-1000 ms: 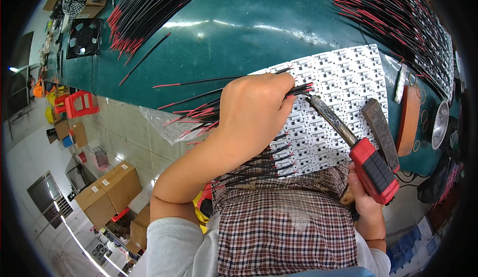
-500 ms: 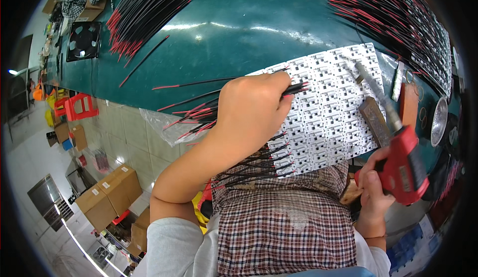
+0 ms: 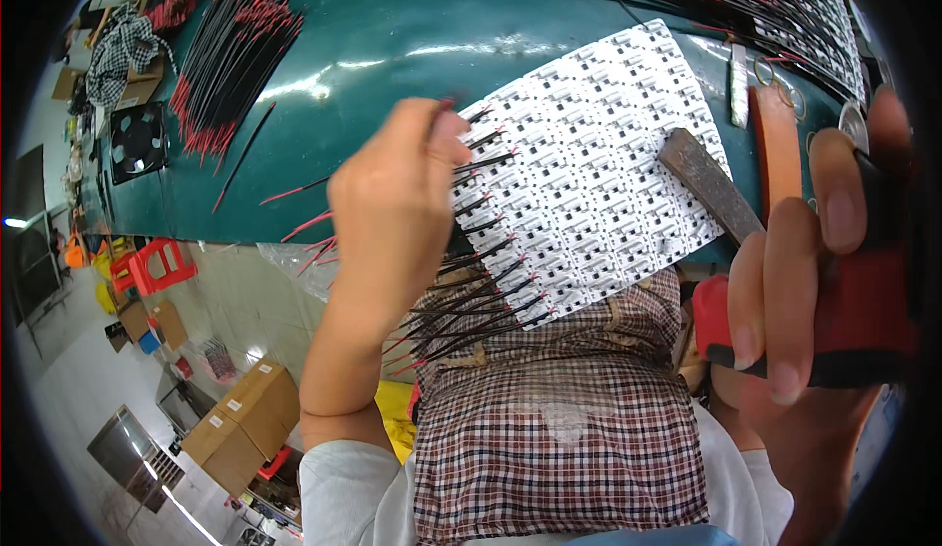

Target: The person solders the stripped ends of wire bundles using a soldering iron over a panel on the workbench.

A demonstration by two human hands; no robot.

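Checked cloth (image 3: 559,448) lies nearest, draped over the person's lap at the near edge of the green desk (image 3: 392,46). Just right of it, the right hand (image 3: 814,291) is raised close to the camera, fingers wrapped firmly around the red-and-black handle of a tool (image 3: 854,320); its working end cannot be made out.

The left hand (image 3: 392,222) hovers over the near-left corner of a white panel of small circuit boards (image 3: 599,173), fingertips pinched shut on what looks like the end of a thin wire. The panel lies flat on the desk, its long axis running from near-left to far-right, and its near edge overhangs the cloth. A row of black-and-red wires (image 3: 481,291) sticks out from the panel's left edge, directly beneath and to the right of the left hand, which is by far the nearer hand to them. A dark flat bar (image 3: 708,183) rests on the panel's right edge, pointing toward the right hand.

Farther off, a loose bundle of wires (image 3: 231,65) lies toward the far-left corner. No container on the desk holds anything; cardboard boxes (image 3: 240,428) stand on the floor below, their contents hidden.
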